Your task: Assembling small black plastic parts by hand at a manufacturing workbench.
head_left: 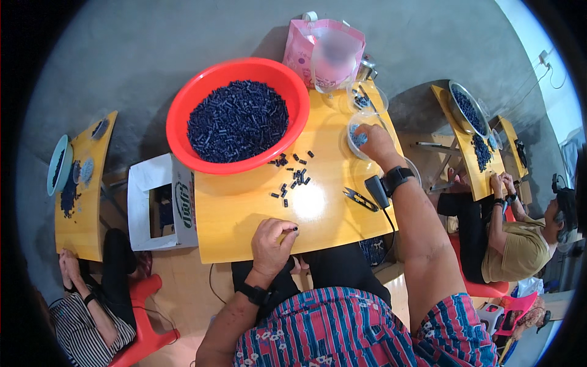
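Note:
At the table's near edge, my left hand (271,246) pinches a small dark plastic piece (296,229) between thumb and forefinger. My right hand (376,144) reaches into a clear plastic tub (353,151) of small light-blue pieces (359,136). Its fingers are bent together, and their tips are too hidden to show what they hold. Loose dark pieces (299,177) lie scattered mid-table. A big red basin (177,122) heaped with short dark-blue plastic pieces (237,121) stands at the far left of the table. Black thread snips (361,199) rest below my right wrist.
Behind the tub stand another clear tub (380,101), a metal cup (367,68) and a pink bag (327,52). A black device (377,191) with a cable is by my right wrist. A white carton (160,202) stands left of the yellow table (232,232). People work at side tables.

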`<state>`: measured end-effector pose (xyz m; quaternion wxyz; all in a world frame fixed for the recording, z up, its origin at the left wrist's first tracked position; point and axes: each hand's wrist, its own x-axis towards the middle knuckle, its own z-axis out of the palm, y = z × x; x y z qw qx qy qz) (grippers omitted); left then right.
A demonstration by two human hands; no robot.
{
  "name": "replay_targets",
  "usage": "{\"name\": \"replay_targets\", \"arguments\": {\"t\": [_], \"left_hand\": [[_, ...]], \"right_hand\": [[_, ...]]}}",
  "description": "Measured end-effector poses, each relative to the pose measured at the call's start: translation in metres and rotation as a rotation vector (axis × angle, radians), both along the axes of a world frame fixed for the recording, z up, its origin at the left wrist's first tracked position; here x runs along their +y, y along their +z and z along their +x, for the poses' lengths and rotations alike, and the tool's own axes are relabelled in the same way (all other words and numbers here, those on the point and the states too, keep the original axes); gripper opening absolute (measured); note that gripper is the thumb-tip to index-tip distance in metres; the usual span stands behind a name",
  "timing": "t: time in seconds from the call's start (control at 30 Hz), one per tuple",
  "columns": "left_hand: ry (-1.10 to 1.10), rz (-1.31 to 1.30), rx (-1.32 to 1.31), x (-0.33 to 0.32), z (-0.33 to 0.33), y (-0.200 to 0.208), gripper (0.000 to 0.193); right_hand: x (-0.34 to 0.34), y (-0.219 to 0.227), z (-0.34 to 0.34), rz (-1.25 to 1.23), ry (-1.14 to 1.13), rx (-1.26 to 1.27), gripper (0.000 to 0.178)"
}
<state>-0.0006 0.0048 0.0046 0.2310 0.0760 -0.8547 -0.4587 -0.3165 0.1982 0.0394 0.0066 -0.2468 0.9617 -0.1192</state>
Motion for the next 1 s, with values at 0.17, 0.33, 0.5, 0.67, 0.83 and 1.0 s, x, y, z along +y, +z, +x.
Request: {"name": "replay_targets", "arguments": {"t": [0.17,0.33,0.5,0.67,0.83,1.0], "left_hand": [[0.008,0.014,0.036,-0.001,0.002,0.006,0.011],[-0.025,-0.013,-0.002,0.003,0.000,0.000,0.013],[-0.207,-0.090,0.100,0.016,-0.019,0.015,0.013],[-0.482,-0.167,0.131,0.048,-0.062,0.011,0.008],[-0.536,-0.177,-0.079,0.063,-0.093,0.006,0.008],[-0.575,-0.092,-0.039,0.085,-0.107,-0.008,0.009]], "right_hand": [[-0.007,-0.001,-0.003,-0.012,-0.015,0.047,0.027],[0.000,0.011,0.006,0.077,0.030,-0.030,0.025],[-0.001,0.012,-0.002,0.084,0.032,-0.060,0.023],[-0.007,0.013,-0.001,0.192,0.040,-0.062,0.026],[-0.006,0.021,0.000,0.181,0.109,-0.068,0.026],[-0.002,0.019,0.000,0.093,0.174,-0.022,0.020]]}}
